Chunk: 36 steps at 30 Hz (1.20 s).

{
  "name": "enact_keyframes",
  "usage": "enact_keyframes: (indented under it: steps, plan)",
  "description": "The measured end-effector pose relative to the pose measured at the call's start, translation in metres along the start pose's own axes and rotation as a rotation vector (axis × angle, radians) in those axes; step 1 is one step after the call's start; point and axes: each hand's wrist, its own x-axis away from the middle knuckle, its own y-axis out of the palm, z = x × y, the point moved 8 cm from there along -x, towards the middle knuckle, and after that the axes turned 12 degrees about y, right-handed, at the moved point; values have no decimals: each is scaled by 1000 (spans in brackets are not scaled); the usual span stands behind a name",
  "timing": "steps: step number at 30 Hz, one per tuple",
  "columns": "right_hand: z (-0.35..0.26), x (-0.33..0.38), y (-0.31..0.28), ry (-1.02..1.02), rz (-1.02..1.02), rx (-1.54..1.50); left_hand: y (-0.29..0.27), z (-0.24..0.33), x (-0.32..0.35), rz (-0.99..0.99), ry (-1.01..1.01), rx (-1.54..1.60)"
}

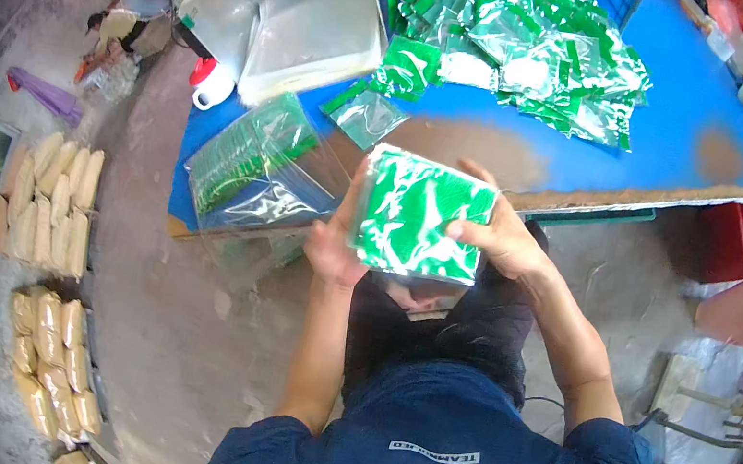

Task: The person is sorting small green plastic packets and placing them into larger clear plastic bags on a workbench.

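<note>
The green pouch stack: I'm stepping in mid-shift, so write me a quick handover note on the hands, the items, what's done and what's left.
Left hand grips the left edge of the green pouch stack; right hand clamps its right side, held over the lap.
Done: one filled clear bag of pouches lies at the blue table edge.
Left: a loose pile of green pouches lies further back on the table; the held stack is not yet bagged.
</note>
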Motion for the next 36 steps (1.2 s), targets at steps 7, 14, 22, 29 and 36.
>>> enact_keyframes:
  steps: [7,14,22,29,36]
  plan:
    - [4,6,20,-54,117,525,-44,-10,29,363,-44,-467]
    - [-20,-2,35,-256,32,676,-53,2,31,386,72,-458]
    - [-61,-57,-15,-618,316,895,-24,78,-48,20,341,-1215]
    - [-27,-67,-38,-483,240,630,-66,-8,-107,89,-115,-817]
    - [-25,-74,-37,-528,340,877,-88,-2,-114,369,-151,-931]
